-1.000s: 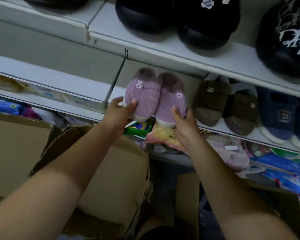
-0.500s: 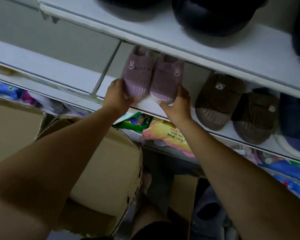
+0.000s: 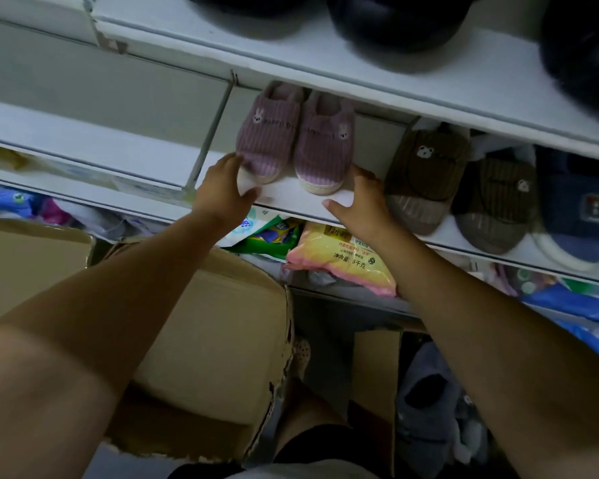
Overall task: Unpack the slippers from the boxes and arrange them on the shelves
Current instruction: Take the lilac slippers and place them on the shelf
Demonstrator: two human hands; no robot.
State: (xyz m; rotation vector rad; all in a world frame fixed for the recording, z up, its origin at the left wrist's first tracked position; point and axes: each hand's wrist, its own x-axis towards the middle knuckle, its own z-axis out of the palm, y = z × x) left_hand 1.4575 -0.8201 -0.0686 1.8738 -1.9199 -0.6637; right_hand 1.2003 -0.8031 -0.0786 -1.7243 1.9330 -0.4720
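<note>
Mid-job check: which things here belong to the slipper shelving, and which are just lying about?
Job: purple slippers, brown slippers, navy slipper, shelf, cardboard box, left hand, right hand.
Lying about: yellow packet, green packet, both below the shelf.

The scene is viewed from a single wide-angle head camera, tilted forward and down; the shelf (image 3: 291, 202) is seen closely, the cardboard box (image 3: 222, 323) below it.
</note>
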